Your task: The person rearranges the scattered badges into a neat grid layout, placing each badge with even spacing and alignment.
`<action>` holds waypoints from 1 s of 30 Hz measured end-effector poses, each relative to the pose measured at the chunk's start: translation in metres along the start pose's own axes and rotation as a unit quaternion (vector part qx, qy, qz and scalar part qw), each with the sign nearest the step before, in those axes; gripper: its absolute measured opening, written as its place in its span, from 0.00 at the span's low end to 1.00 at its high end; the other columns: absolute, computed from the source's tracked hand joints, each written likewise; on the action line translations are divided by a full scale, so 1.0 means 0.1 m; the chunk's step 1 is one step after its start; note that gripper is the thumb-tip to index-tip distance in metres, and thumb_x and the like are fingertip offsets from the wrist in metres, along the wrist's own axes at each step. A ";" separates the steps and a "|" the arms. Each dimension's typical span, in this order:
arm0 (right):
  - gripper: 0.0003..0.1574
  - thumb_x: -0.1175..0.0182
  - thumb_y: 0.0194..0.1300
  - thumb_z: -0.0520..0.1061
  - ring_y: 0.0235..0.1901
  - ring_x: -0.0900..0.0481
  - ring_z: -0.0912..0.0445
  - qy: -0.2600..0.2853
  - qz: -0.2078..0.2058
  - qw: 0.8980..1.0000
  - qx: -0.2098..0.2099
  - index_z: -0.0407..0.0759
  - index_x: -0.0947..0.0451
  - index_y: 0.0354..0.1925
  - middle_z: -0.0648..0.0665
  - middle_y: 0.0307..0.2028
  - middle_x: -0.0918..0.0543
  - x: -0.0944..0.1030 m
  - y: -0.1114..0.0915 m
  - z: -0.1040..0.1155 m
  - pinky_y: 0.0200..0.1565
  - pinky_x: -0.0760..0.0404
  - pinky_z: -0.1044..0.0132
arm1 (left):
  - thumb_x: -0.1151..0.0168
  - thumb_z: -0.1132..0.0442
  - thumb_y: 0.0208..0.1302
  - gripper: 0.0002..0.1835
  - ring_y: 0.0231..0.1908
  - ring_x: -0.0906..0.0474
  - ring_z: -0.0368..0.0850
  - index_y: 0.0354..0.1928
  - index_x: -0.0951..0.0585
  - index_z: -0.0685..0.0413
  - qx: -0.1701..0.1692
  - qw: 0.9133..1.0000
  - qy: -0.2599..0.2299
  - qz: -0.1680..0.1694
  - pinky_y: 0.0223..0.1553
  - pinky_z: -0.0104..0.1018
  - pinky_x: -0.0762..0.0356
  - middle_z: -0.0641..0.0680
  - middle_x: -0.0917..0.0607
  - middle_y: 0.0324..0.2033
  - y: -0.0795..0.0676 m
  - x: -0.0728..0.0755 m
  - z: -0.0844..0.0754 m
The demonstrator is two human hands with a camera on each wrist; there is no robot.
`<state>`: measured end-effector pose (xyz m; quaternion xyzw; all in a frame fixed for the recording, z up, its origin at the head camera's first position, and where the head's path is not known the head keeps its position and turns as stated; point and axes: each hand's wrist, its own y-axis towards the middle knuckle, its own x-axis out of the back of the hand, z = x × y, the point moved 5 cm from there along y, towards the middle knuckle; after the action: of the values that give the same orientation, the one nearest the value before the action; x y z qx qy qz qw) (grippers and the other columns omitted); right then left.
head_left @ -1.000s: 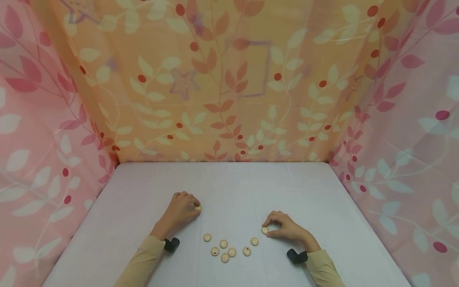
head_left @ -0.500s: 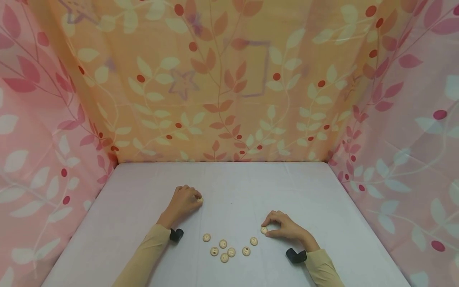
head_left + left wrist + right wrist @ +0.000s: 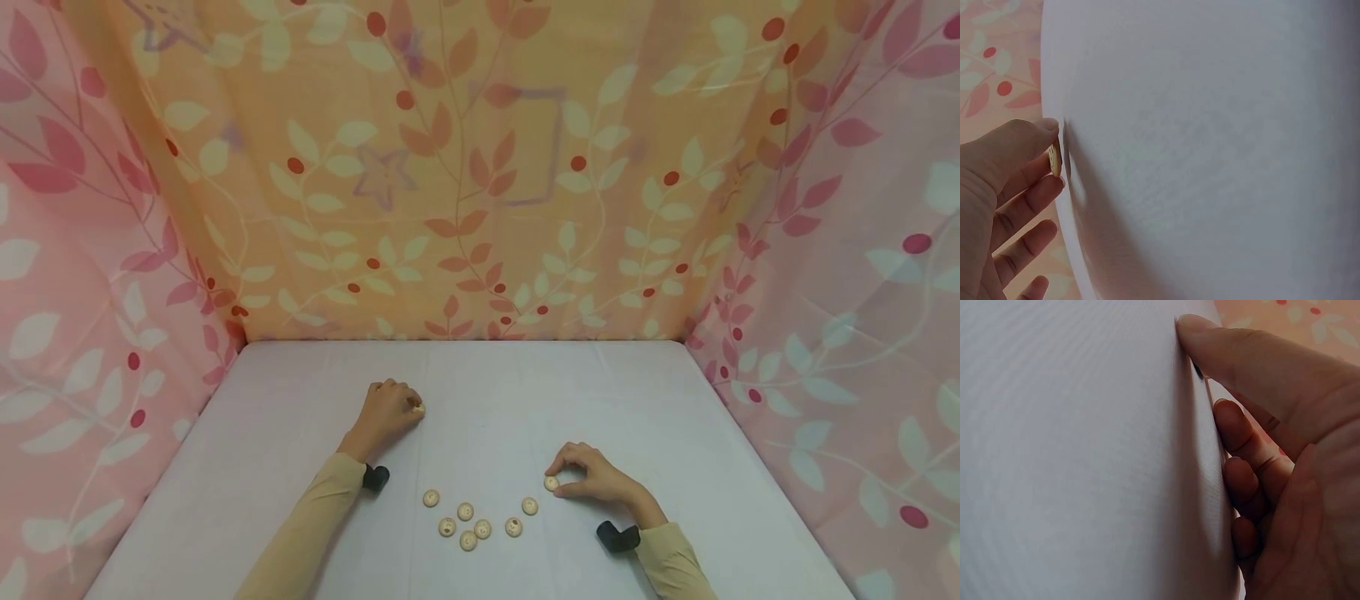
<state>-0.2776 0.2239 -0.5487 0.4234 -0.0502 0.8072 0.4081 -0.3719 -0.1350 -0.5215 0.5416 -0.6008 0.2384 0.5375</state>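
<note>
My left hand [image 3: 389,408] pinches a small round wooden button [image 3: 419,409] between thumb and forefinger, left of the table's middle. In the left wrist view this button [image 3: 1055,159] stands on edge close to the cloth, its lettered face partly showing, the other fingers spread loosely. To the right and nearer, my right hand [image 3: 592,475] holds another wooden button [image 3: 552,482] between thumb and forefinger, low at the table surface. In the right wrist view the thumb [image 3: 1210,347] meets the cloth and hides most of that button. Between the hands lie several more wooden buttons [image 3: 483,529].
A white cloth covers the table [image 3: 495,375]. Patterned curtains [image 3: 465,167] close in the back and both sides. Two of the loose buttons, a left one [image 3: 447,527] and a right one [image 3: 513,527], bear a dark spot. Black wrist cameras [image 3: 618,537] sit at both cuffs.
My left hand has moved away from me and slightly right across the table, carrying its button. The right hand and the loose buttons have stayed in place.
</note>
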 end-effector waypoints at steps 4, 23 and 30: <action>0.16 0.31 0.51 0.49 0.39 0.30 0.57 -0.004 0.002 1.000 -0.007 0.52 0.21 0.40 0.52 0.39 0.21 0.00 0.00 0.00 0.43 0.37 0.65 | 0.34 0.55 0.51 0.05 0.34 0.27 0.45 0.29 0.14 0.44 0.002 1.000 0.001 0.001 0.48 0.54 0.38 0.42 0.19 0.26 0.03 -0.03 0.03; 0.15 0.32 0.51 0.53 0.41 0.30 0.62 -0.005 0.018 0.998 -0.054 0.56 0.21 0.39 0.58 0.39 0.22 0.00 0.01 0.02 0.47 0.36 0.63 | 0.33 0.57 0.49 0.05 0.33 0.26 0.48 0.30 0.14 0.47 0.000 1.000 -0.007 -0.011 0.47 0.56 0.36 0.47 0.19 0.25 0.14 -0.04 0.05; 0.15 0.32 0.51 0.53 0.40 0.30 0.61 -0.007 0.017 0.999 -0.050 0.55 0.21 0.39 0.57 0.39 0.21 0.01 0.01 0.03 0.46 0.36 0.64 | 0.34 0.55 0.50 0.07 0.35 0.26 0.49 0.32 0.15 0.46 0.000 1.000 -0.006 -0.008 0.47 0.56 0.36 0.47 0.18 0.28 0.15 -0.05 0.05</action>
<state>-0.2762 0.2225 -0.5460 0.4072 -0.1008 0.8077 0.4143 -0.3882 -0.1331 -0.5232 0.5479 -0.5999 0.2308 0.5354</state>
